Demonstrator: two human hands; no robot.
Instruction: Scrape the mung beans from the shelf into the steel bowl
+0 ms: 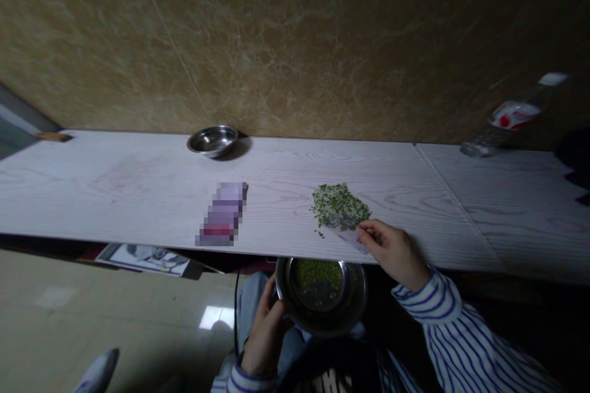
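Observation:
My left hand (267, 328) grips the left rim of a stainless steel bowl (357, 295), held below the table's front edge above my lap. Small green grains (318, 273) that look like mung beans lie in its bottom. On the tabletop is a loose patch of similar green grains (341, 201), with a few strays at its left. My right hand (391, 249) pinches a thin, see-through plastic piece (354, 237) between thumb and fingers. That piece lies against the near side of the patch; whether it is a bag or a sheet I cannot tell.
A smaller steel bowl (212, 142) stands by the wall on the pale wooden table (124, 190). Nearer lies a blurred-out flat phone-like object (224, 214). A clear plastic bottle (511, 115) stands at the right. Below the edge, an open drawer (150, 260) holds papers.

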